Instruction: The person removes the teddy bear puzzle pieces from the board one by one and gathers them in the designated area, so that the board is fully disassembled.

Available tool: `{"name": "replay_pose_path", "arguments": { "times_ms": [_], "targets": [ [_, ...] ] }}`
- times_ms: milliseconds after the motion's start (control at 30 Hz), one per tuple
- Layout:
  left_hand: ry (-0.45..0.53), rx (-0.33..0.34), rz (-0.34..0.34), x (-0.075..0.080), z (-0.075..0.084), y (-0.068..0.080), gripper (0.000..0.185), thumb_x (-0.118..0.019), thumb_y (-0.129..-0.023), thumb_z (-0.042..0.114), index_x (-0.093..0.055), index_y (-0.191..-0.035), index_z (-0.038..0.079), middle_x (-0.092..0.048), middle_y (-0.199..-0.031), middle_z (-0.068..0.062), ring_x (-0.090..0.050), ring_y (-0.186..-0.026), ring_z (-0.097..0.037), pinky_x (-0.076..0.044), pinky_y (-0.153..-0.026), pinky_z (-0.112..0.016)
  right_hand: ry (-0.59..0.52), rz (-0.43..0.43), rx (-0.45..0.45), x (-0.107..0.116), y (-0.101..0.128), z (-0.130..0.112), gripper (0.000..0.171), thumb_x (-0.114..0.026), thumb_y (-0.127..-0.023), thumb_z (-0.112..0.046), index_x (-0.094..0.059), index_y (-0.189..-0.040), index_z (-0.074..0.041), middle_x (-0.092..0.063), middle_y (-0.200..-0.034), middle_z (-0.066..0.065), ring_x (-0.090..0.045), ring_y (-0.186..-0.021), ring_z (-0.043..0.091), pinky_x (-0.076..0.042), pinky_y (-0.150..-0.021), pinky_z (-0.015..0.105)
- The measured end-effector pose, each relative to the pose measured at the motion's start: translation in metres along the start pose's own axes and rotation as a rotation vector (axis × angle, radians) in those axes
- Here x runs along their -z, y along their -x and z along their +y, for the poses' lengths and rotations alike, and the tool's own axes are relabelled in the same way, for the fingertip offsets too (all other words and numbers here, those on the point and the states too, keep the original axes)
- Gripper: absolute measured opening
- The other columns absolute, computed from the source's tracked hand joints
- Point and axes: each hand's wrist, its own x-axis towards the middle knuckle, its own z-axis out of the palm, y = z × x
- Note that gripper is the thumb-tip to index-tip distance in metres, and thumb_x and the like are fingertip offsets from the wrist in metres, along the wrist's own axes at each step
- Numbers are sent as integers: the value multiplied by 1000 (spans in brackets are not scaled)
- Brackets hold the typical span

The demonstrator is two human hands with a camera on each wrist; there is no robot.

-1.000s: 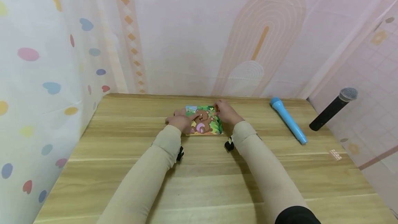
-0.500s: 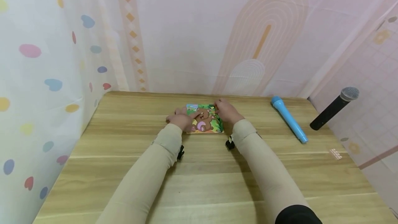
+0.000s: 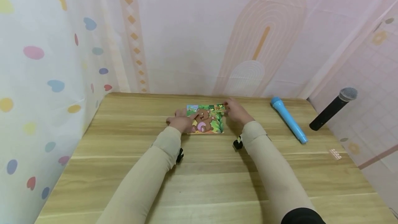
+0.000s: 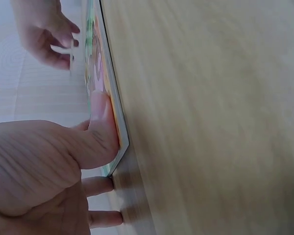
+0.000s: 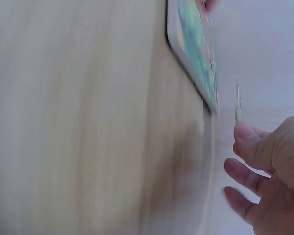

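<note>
Wooden table [image 3: 124, 168]; puzzle board [image 3: 205, 123] flat, squarish; left hand [image 3: 181, 122] presses it; right hand [image 3: 237, 113] pinches piece [image 3: 220, 106].

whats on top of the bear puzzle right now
The left hand presses its fingers on the bear puzzle, hiding the left edge. The right hand pinches a piece at the far right corner. Whatever lies beneath the board is hidden.
</note>
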Motion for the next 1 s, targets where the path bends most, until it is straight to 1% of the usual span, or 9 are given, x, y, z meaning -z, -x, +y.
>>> {"name": "replay_pose_path", "arguments": {
  "times_ms": [67, 133, 233, 267, 500, 633, 733, 867, 1000],
  "targets": [
    [-2, 14, 6, -1, -2, -1, 82, -62, -101, 39, -11, -165, 34, -3, -169, -17, -5, -152, -45, -25, -103, -80, -33, 19, -18, 5, 4, 8, 34, -55, -102, 1, -53, -136, 5, -49, -138, 18, -50, -131, 39, -41, -110, 50],
    [-10, 28, 14, -2, -4, -1, 87, -63, -100, 42, -10, -165, 25, -3, -169, -15, -4, -152, -43, -25, -104, -79, -51, 34, -30, 10, 8, 18, 35, -55, -102, 2, -52, -137, 6, -49, -140, 20, -50, -131, 41, -40, -111, 51],
    [-17, 33, 22, -2, -6, -1, 92, -64, -98, 45, -9, -165, 12, -4, -169, -14, -6, -153, -41, -24, -106, -78, -46, 45, -33, 19, 13, 34, 37, -54, -101, 4, -52, -137, 8, -50, -139, 25, -50, -128, 44, -40, -110, 53],
    [-16, 30, 27, -1, -6, -1, 92, -64, -98, 46, -10, -164, 10, -5, -169, -14, -7, -153, -40, -24, -106, -78, -43, 46, -33, 22, 15, 38, 37, -54, -101, 5, -51, -138, 9, -50, -139, 26, -51, -128, 44, -40, -110, 53],
    [13, -8, 52, -3, -12, 2, 92, -66, -97, 45, -12, -164, 11, -7, -169, -15, -7, -153, -41, -26, -104, -77, -5, 59, -33, 45, 28, 68, 37, -51, -100, 9, -50, -136, 13, -47, -138, 34, -50, -125, 50, -41, -107, 57],
    [34, -23, 69, -4, -13, 2, 92, -66, -97, 44, -13, -164, 12, -10, -168, -15, -8, -152, -41, -26, -103, -77, 7, 74, -50, 57, 37, 85, 36, -52, -100, 8, -51, -135, 15, -46, -137, 35, -50, -123, 51, -42, -105, 58],
    [5, -21, 73, -3, -13, 2, 92, -66, -97, 46, -13, -164, 12, -10, -168, -15, -10, -151, -40, -29, -102, -76, 1, 82, -64, 64, 44, 97, 35, -55, -101, 5, -52, -134, 15, -48, -135, 35, -50, -123, 51, -43, -104, 58],
    [-38, -14, 74, -4, -12, 2, 91, -65, -97, 49, -15, -164, 12, -13, -167, -16, -14, -150, -40, -35, -99, -73, 27, 106, -47, 69, 52, 108, 33, -59, -98, 5, -54, -129, 17, -51, -130, 37, -51, -120, 53, -45, -101, 58],
    [-54, -12, 87, -4, -11, 4, 90, -64, -97, 50, -17, -164, 12, -17, -165, -17, -18, -148, -41, -38, -97, -72, 50, 118, -67, 70, 54, 117, 34, -56, -98, 8, -54, -130, 19, -55, -125, 40, -50, -120, 54, -43, -103, 60]
  ]
}}
